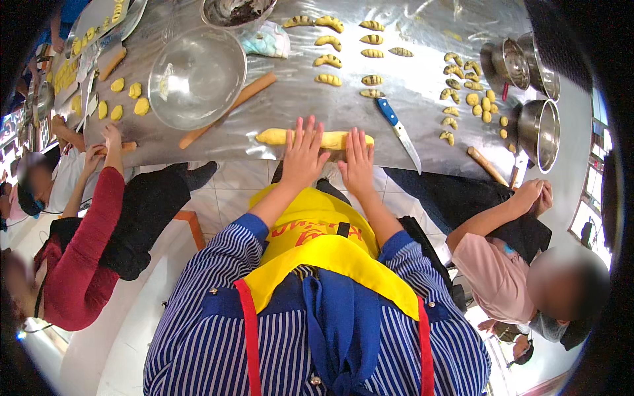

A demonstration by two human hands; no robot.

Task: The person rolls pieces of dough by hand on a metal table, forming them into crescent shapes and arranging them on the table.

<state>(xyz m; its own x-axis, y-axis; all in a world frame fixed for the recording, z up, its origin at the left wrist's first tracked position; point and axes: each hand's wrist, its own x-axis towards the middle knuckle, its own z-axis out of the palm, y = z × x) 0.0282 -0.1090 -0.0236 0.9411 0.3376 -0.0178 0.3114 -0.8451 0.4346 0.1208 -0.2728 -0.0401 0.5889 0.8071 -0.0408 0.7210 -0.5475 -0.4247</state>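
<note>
A thick roll of yellow dough (272, 136) lies crosswise near the front edge of the steel table (223, 156). My left hand (304, 153) rests flat over its middle with the fingers spread. Over the right end lies my right hand (357, 161), its fingers straight and pointing away from me. Both palms face down and grip nothing. To the right is a knife (398, 126) with a blue handle, its blade tip at the table edge. Several small dough pieces with dark stripes (372, 53), some curved, are set out in columns beyond the roll.
A large steel bowl (198, 76) stands back left, partly over a wooden rolling pin (252, 94). Behind it are a bowl of dark filling (237, 12) and a cloth (267, 42). Co-workers stand on both sides, with dough pieces (141, 106) at left and steel bowls (542, 136) at right.
</note>
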